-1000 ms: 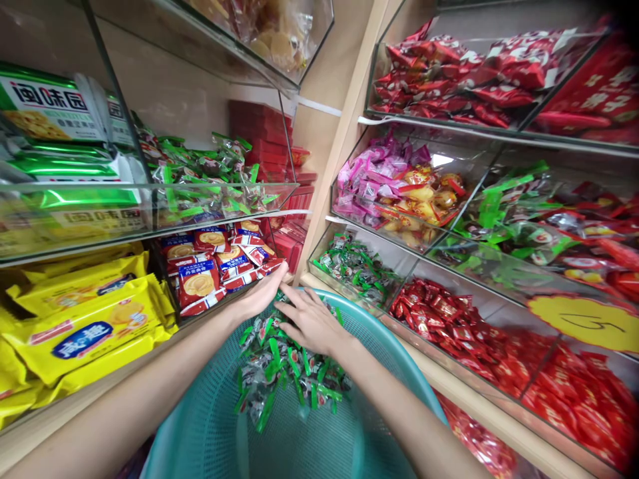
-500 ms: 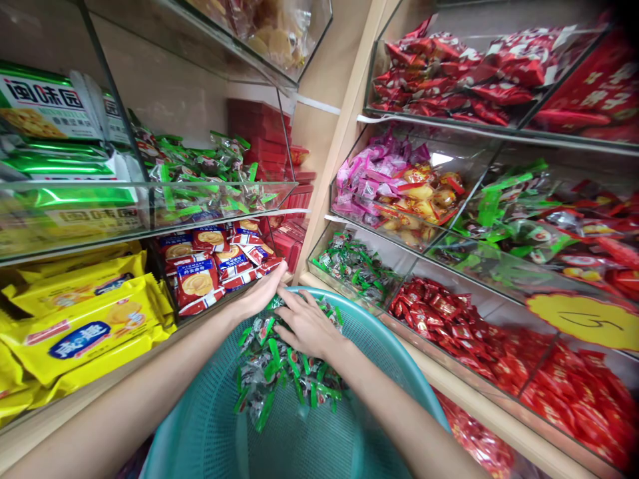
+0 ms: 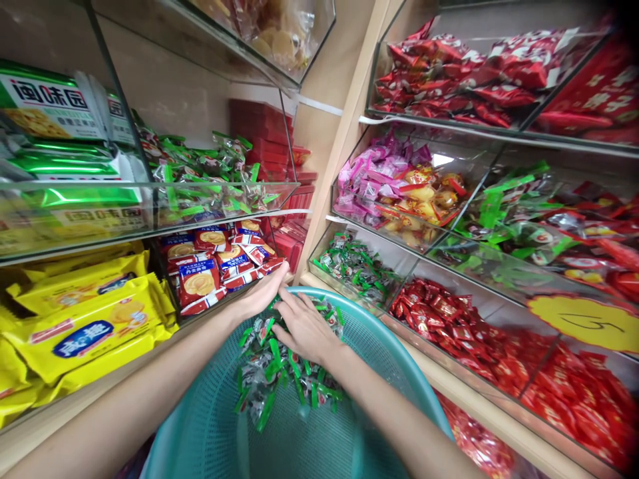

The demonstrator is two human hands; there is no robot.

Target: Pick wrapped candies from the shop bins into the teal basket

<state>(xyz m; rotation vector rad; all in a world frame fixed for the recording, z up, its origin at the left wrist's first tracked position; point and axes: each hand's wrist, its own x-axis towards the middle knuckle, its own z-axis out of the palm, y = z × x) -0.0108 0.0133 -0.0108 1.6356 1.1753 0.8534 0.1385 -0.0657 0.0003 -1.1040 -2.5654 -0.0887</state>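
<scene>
Inside the teal plastic basket (image 3: pixel 319 452) lies a heap of small green-and-clear wrapped candies (image 3: pixel 269 379). My left hand (image 3: pixel 264 293) is at the basket's far left rim, its fingers stretched out together and the palm turned toward the heap. Over the far part of the candies sits my right hand (image 3: pixel 307 326), fingers somewhat spread and bent downward, their tips close to my left fingers. Both hands seem to touch the top of the heap, but the undersides of the fingers are hidden. Neither one shows a candy clearly gripped.
Left shelves hold yellow biscuit packs (image 3: pixel 94 332), red-and-blue biscuit packets (image 3: pixel 200 279) and green packs (image 3: pixel 54 106). On the right, clear bins carry green candies (image 3: pixel 354 266), red candies (image 3: pixel 439 313) and pink packets (image 3: pixel 372 173). A yellow price tag (image 3: pixel 584 322) hangs on the right.
The hands and candies look almost the same. Only a very slight shift of the view and of my right hand shows.
</scene>
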